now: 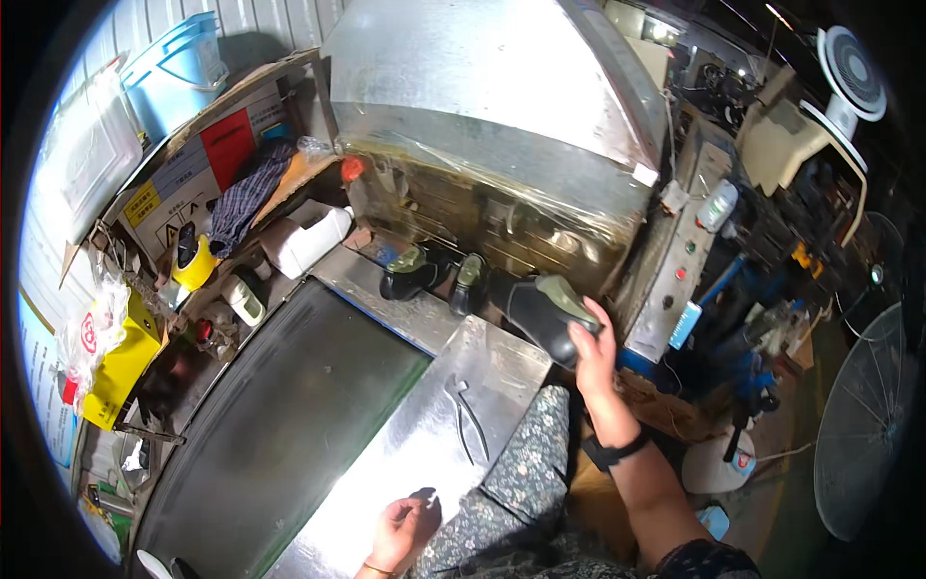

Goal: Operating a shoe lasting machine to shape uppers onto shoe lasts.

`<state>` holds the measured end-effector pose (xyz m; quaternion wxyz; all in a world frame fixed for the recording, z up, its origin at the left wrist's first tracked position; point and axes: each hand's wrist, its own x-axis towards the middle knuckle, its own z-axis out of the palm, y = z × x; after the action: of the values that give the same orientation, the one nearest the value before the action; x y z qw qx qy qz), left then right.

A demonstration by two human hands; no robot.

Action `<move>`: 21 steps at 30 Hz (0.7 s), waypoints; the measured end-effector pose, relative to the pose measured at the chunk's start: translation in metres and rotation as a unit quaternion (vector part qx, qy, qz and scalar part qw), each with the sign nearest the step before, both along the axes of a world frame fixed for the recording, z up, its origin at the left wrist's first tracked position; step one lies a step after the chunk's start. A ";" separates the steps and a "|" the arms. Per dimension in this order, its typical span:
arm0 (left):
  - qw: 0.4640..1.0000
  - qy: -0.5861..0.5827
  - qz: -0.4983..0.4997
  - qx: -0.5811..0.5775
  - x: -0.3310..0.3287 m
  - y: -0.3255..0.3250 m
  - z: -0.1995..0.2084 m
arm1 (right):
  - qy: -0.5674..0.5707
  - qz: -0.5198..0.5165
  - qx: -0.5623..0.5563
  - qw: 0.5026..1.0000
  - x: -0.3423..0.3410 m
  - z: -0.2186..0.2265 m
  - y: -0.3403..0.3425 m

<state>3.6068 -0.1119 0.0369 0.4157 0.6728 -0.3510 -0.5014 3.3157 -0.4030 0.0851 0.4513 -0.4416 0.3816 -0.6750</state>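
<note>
My right hand [596, 349] grips one end of a black shoe [536, 311] with an olive-green panel, held above the far right end of the metal work surface. Two similar dark shoes with olive parts, a left one [405, 282] and a narrower one [468, 286], stand beyond on the metal ledge. A pair of pliers [467, 423] lies on the shiny metal tabletop [371, 473]. Close to my lap, my left hand [397, 534] is closed over the near part of that tabletop. Something small and whitish shows by its fingertips, too small to name.
A dark conveyor belt [289, 415] runs left of the tabletop. Behind the shoes stands a metal hood [482, 125] with a clear plastic curtain [502, 207]. Bottles, a yellow box [123, 362] and a shelf line the left. A control panel [675, 261] and fan guard [863, 425] are right.
</note>
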 end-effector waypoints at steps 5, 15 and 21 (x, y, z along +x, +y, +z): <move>0.943 -0.268 -0.087 -0.178 0.044 -0.114 0.019 | 0.632 -0.059 -0.044 0.771 0.089 -0.034 -0.112; 0.912 -0.397 0.037 -0.095 0.071 -0.442 -0.026 | 0.682 0.025 -0.034 0.730 0.063 -0.103 -0.142; 0.950 -0.294 -0.103 -0.017 -0.029 -0.496 -0.051 | 0.603 0.008 0.199 0.773 0.040 -0.177 -0.204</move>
<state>3.5775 -0.6074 -0.0145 0.2514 0.7431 -0.5339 -0.3154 3.3552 -0.6075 -0.0916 0.2117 -0.6612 0.6978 -0.1761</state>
